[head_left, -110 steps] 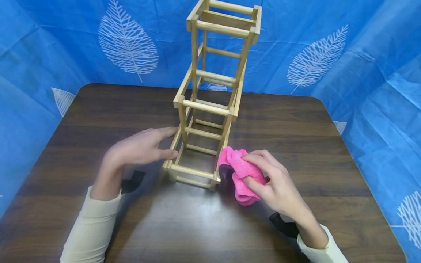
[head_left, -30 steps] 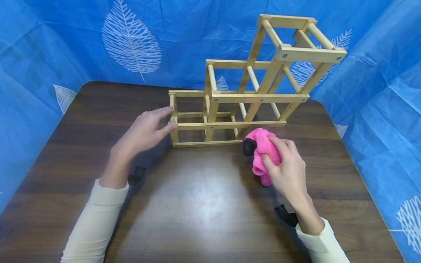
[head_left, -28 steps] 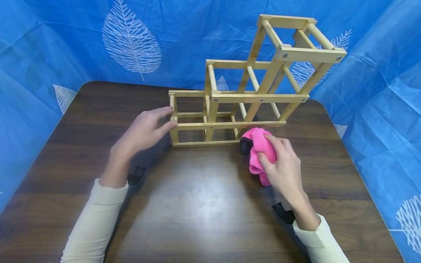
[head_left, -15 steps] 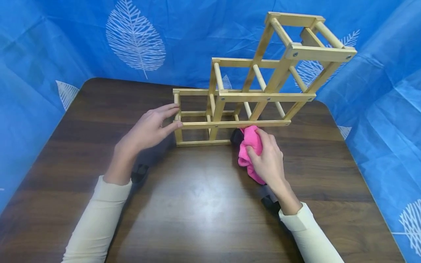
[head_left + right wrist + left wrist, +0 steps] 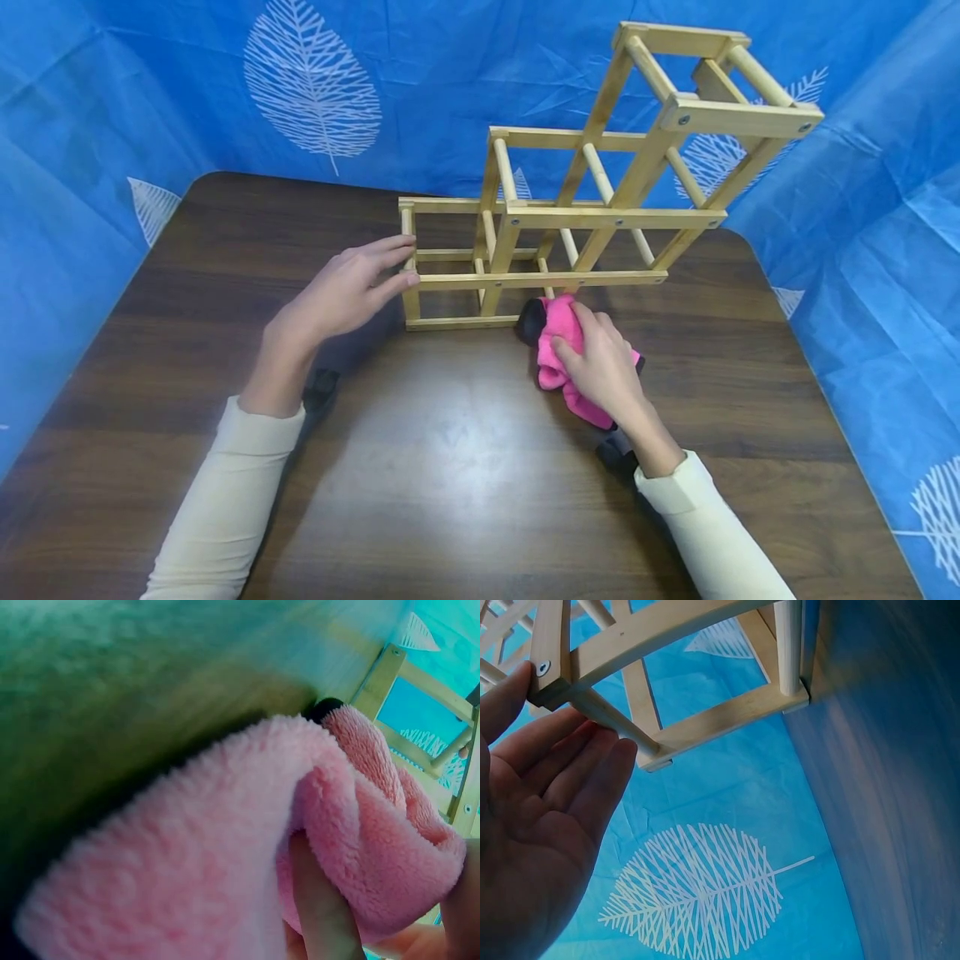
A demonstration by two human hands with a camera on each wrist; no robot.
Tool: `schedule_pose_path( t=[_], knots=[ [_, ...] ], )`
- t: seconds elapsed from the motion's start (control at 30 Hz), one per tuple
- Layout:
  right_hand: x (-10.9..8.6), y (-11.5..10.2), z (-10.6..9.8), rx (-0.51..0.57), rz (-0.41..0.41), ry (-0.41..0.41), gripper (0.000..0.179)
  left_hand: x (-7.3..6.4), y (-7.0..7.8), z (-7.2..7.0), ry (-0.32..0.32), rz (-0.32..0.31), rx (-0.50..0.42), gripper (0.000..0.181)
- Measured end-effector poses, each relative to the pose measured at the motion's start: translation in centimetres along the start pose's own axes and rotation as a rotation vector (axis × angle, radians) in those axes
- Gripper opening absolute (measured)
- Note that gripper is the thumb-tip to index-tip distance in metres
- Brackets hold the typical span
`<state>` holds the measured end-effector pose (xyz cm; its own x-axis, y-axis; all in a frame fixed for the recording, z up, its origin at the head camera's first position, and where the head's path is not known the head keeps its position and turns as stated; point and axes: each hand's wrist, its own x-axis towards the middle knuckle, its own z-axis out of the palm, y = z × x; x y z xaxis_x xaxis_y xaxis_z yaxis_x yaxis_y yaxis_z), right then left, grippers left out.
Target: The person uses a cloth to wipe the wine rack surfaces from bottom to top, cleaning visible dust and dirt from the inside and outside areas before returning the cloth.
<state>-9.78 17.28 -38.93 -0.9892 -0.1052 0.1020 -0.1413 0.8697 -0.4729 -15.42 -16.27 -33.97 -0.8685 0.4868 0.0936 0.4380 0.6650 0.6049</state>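
A stepped wooden rack [image 5: 615,218] of pale slats and round dowels stands side-on on the table, its low end to the left. At that end my left hand [image 5: 341,292] touches the frame with extended fingers and thumb. In the left wrist view the fingertips [image 5: 622,754] lie against the end dowel, the thumb at the corner. My right hand [image 5: 600,358] grips a bunched pink plush cloth [image 5: 558,342] with a black part showing. The cloth is at the bottom front rail and hides part of it. In the right wrist view the cloth [image 5: 187,862] covers most of the fingers.
The dark wood-grain table [image 5: 435,483] has rounded back corners. Blue fabric [image 5: 450,75] with white leaf prints hangs behind it and on both sides. Black straps [image 5: 618,454] are around the wrists.
Since the oldest frame, the rack has turned from end-on to side-on. Over the last second, my right hand has moved the cloth left along the bottom rail. My left hand stays at the low end.
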Motion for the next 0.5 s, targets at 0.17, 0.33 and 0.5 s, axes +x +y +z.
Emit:
schedule_pose_path(
  t=[0.17,0.33,0.5],
  knots=[
    [0.3,-0.8,0.0,-0.033,-0.01,-0.069,0.062,-0.1,0.1,-0.2,0.004,0.0,0.001,0.054],
    [0.8,-2.2,0.4,-0.063,-0.002,-0.146,0.067,-0.2,0.0,-0.4,0.008,0.001,-0.013,0.054],
    [0.9,-3.8,0.8,-0.07,0.002,-0.212,0.069,0.0,0.1,-0.3,0.003,-0.004,-0.026,0.054]
  ],
)
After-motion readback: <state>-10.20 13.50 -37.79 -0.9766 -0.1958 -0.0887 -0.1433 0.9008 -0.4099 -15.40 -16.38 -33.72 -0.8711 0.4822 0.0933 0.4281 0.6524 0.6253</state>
